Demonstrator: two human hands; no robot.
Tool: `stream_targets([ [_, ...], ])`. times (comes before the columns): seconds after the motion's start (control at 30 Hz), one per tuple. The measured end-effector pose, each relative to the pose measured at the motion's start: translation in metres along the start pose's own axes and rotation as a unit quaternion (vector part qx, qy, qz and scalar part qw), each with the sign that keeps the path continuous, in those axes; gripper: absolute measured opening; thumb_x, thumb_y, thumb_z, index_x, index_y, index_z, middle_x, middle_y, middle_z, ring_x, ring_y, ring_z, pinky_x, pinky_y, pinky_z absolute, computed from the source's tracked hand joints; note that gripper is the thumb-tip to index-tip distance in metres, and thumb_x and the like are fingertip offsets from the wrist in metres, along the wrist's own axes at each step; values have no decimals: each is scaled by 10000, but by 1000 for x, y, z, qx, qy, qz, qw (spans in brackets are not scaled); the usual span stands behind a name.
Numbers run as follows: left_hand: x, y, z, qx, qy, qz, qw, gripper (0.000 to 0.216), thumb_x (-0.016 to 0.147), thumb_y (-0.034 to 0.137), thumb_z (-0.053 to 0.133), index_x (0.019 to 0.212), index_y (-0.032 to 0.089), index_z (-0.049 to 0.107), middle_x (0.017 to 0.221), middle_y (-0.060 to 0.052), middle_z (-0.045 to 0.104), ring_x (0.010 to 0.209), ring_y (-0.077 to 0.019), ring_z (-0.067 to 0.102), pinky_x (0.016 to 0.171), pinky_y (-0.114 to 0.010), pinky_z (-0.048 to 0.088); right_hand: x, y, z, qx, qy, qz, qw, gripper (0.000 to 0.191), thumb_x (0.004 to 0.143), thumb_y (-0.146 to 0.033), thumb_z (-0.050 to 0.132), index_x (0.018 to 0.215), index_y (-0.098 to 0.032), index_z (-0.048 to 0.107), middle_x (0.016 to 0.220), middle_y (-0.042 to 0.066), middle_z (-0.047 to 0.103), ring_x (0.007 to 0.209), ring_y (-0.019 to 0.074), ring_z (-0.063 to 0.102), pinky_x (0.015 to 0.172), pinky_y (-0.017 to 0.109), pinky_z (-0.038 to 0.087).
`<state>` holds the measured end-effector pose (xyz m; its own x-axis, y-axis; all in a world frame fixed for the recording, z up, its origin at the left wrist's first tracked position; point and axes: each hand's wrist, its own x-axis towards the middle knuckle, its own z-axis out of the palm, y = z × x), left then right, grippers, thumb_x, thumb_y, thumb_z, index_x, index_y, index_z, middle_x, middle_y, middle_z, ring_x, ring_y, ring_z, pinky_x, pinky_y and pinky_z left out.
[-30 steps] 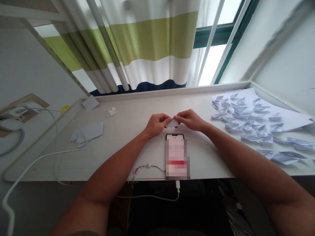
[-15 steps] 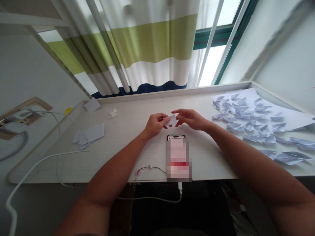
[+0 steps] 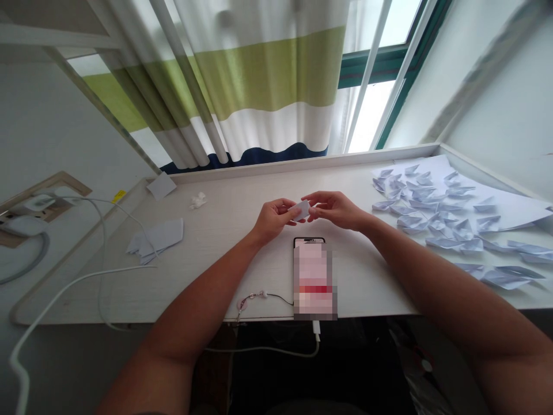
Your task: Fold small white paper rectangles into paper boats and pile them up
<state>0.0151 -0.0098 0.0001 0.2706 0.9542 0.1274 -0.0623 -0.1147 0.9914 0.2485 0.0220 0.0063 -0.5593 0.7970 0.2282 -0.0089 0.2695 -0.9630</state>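
A small folded piece of white paper (image 3: 304, 208) is held up over the middle of the desk. My left hand (image 3: 275, 218) pinches its left part between thumb and fingers. Closed at the paper's right edge, my right hand (image 3: 336, 208) grips it with thumb and fingertips. Just below the hands a phone (image 3: 309, 276) lies face up, its screen lit and blurred out. A beaded strap (image 3: 253, 297) trails from the phone's left side.
Several folded paper boats (image 3: 432, 196) crowd the right side, some on a large white sheet (image 3: 510, 202). To the left lie loose paper pieces (image 3: 162, 239), a crumpled scrap (image 3: 198, 200) and a paper square (image 3: 162, 185). A charging cable (image 3: 317, 331) hangs at the desk's front edge.
My right fingers have closed from a looser, spread pose onto the paper's right edge. The paper has tilted slightly. My left hand keeps its grip in the same place.
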Motion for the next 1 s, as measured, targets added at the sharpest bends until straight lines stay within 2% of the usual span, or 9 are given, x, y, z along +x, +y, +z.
stream_targets([
  [0.2,-2,-2,4,8,-35,2,999,546,734,584,957,951,155,699,892,-95,847,820,-208,812,743,-311,608,1,1,8,7,-14,4,1000,522,839,-605,897,1082,-152,807,963,99,824,829,227,799,789,409,668],
  [0.4,-2,-4,4,10,-62,3,998,543,747,552,961,1007,164,684,902,-92,847,885,-229,821,769,-319,598,0,-2,12,-33,22,-3,999,526,804,-653,900,989,-167,820,894,84,825,790,209,755,762,379,630],
  [0.57,-5,0,6,-4,-104,3,995,560,734,509,981,1072,174,685,913,-91,846,922,-236,823,782,-318,600,0,-6,14,-45,21,-7,999,473,826,-610,881,977,-164,835,848,68,811,751,202,739,730,368,607],
  [0.67,-7,3,7,-7,-121,-11,993,556,763,537,955,1075,169,680,967,-106,847,949,-250,828,814,-347,625,0,-7,12,-48,19,4,999,471,793,-582,916,993,-161,847,843,70,813,753,214,752,734,368,601],
  [0.83,-5,3,5,6,-114,-10,993,562,797,617,904,1037,160,682,976,-108,843,944,-260,833,789,-350,639,-1,-9,11,-4,-9,22,1000,487,737,-569,971,991,-171,854,837,63,806,738,212,756,718,365,608],
  [1.0,-5,1,6,3,-117,-4,993,572,768,600,935,1045,172,675,902,-85,844,941,-263,837,781,-343,637,-2,-10,11,64,-30,37,997,452,796,-552,949,1018,-170,853,890,72,820,792,201,756,770,363,614],
])
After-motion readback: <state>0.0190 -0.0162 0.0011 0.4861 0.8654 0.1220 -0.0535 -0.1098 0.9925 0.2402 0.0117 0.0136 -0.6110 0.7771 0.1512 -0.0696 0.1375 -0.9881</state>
